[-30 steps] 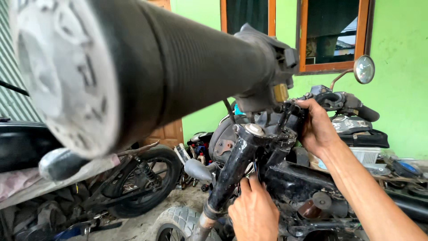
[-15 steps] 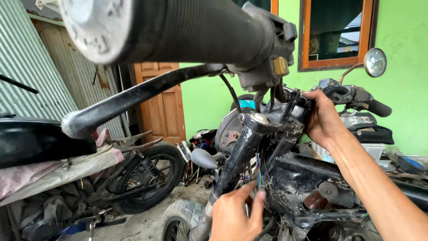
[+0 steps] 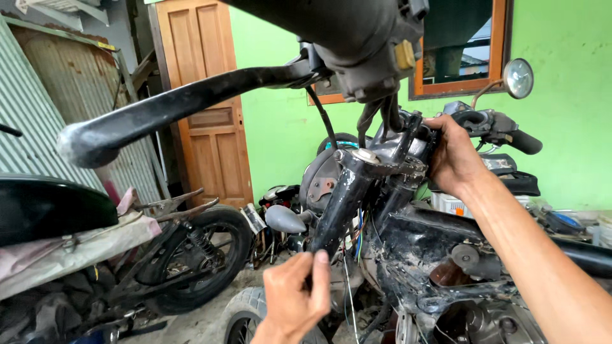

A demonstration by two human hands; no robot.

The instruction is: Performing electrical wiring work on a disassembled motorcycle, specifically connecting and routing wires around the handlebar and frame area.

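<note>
Your two hands on the stripped motorcycle front, centre of the frame.

Your right hand [image 3: 454, 156] is closed around the top of the steering head [image 3: 408, 153]. Your left hand [image 3: 296, 296], fingers curled together, pinches at the fork tube [image 3: 341, 204]; what it grips is hidden. The lever [image 3: 172, 105] at upper left is blurred.

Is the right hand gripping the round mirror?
No. The right hand grips the top of the motorcycle's steering head; the round mirror stands apart, untouched.
</note>
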